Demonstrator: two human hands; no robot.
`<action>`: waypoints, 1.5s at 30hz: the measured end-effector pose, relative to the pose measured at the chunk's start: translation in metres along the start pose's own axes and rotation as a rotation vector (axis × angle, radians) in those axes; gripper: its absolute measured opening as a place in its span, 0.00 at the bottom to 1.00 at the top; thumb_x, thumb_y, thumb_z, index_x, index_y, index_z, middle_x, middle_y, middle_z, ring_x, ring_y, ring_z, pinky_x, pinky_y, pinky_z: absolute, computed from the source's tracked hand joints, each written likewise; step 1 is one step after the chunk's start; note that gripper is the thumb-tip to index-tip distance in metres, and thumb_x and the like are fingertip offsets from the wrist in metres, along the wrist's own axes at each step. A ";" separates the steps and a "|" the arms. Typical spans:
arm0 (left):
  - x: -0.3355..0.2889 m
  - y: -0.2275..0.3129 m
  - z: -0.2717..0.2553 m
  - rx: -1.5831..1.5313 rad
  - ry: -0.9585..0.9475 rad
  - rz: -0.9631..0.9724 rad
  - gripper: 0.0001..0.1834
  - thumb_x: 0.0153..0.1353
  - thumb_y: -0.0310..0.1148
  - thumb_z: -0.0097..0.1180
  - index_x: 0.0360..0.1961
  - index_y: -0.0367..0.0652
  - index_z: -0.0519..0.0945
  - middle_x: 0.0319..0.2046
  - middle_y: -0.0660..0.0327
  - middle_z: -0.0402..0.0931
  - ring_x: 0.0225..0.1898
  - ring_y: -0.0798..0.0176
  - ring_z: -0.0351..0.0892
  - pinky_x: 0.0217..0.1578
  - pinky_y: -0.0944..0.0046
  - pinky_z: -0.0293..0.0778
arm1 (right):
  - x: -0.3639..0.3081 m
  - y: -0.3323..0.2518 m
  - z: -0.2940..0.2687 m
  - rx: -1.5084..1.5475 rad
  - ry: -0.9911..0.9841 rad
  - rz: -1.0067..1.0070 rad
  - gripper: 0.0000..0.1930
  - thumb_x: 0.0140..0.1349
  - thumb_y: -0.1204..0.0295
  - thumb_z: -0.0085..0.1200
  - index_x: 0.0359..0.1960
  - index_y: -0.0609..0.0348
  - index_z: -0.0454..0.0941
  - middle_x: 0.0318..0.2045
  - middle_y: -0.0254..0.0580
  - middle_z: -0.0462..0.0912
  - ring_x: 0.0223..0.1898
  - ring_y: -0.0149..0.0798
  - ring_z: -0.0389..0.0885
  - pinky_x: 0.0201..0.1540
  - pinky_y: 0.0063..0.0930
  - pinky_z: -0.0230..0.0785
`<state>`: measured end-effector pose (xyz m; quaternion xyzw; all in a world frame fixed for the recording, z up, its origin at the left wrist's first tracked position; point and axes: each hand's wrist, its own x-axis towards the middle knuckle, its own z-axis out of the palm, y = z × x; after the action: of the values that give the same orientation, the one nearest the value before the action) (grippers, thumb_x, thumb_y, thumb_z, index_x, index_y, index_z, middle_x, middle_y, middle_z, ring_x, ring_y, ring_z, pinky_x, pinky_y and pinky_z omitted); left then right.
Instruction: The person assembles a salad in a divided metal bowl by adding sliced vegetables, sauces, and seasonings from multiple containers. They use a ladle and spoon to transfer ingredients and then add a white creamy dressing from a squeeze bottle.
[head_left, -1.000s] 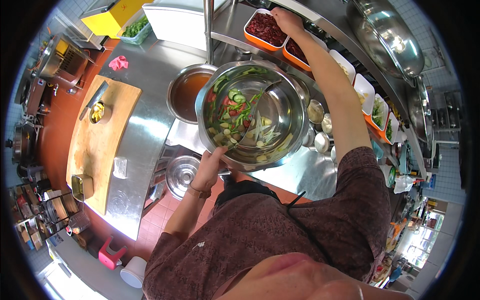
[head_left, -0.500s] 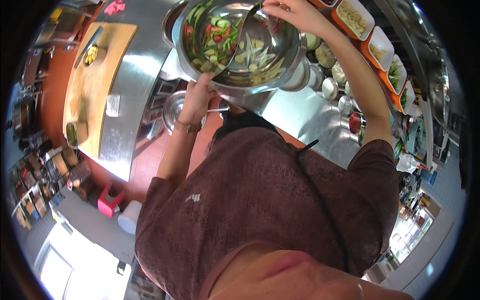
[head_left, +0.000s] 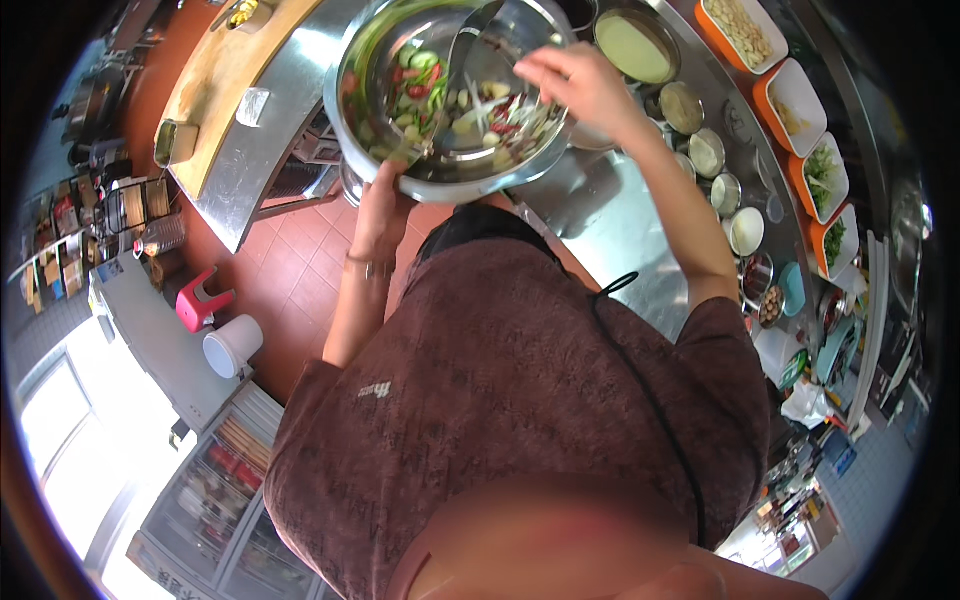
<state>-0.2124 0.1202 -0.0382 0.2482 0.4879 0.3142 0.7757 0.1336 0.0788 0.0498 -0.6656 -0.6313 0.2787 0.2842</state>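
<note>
A shiny steel pot (head_left: 345, 125) with a curved divider is held before me. Its left half has cucumber slices, red chili pieces and green strips (head_left: 418, 75). In the right half lie white onion shreds, pale slices and dark red dried chilies (head_left: 505, 128). My left hand (head_left: 383, 200) grips the near-left rim, thumb over the edge. Above the right half hangs my right hand (head_left: 580, 90), its fingers stretched out and a little apart, with nothing visible in them.
Orange-and-white trays (head_left: 740, 35) of chopped ingredients line the right side. Beside them stand several small bowls (head_left: 745, 230) and a larger bowl of pale yellow liquid (head_left: 635, 45). At left is a wooden board (head_left: 205, 95) on a steel counter, with a pink stool (head_left: 203, 300) below.
Dark red dried chilies now lie in the pot's right half. My right hand has moved from the far rim nearer, over that half. The view has turned, and the pot sits slightly left.
</note>
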 end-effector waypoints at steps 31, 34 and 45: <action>0.072 0.070 -0.245 -0.070 0.121 -0.061 0.19 0.69 0.30 0.52 0.57 0.29 0.78 0.48 0.51 0.85 0.45 0.53 0.87 0.43 0.53 0.86 | 0.295 0.086 0.190 0.840 0.574 0.408 0.14 0.74 0.63 0.57 0.50 0.61 0.79 0.32 0.38 0.85 0.26 0.31 0.83 0.27 0.23 0.72; 0.088 0.083 -0.259 -0.032 0.125 -0.118 0.20 0.68 0.30 0.52 0.56 0.27 0.78 0.47 0.50 0.84 0.44 0.53 0.87 0.42 0.53 0.86 | 0.295 0.075 0.187 0.399 0.481 0.308 0.14 0.75 0.63 0.53 0.53 0.59 0.81 0.32 0.39 0.86 0.28 0.31 0.85 0.34 0.27 0.77; 0.120 0.098 -0.251 -0.013 0.137 -0.166 0.20 0.67 0.31 0.56 0.55 0.26 0.77 0.46 0.53 0.84 0.44 0.55 0.86 0.45 0.54 0.84 | 0.214 0.006 0.138 -0.483 0.350 -0.179 0.10 0.73 0.74 0.53 0.53 0.57 0.78 0.41 0.45 0.84 0.42 0.52 0.85 0.44 0.43 0.77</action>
<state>-0.4262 0.2935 -0.1429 0.1797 0.5564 0.2683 0.7656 0.0476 0.2956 -0.0513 -0.6936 -0.6769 -0.0244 0.2453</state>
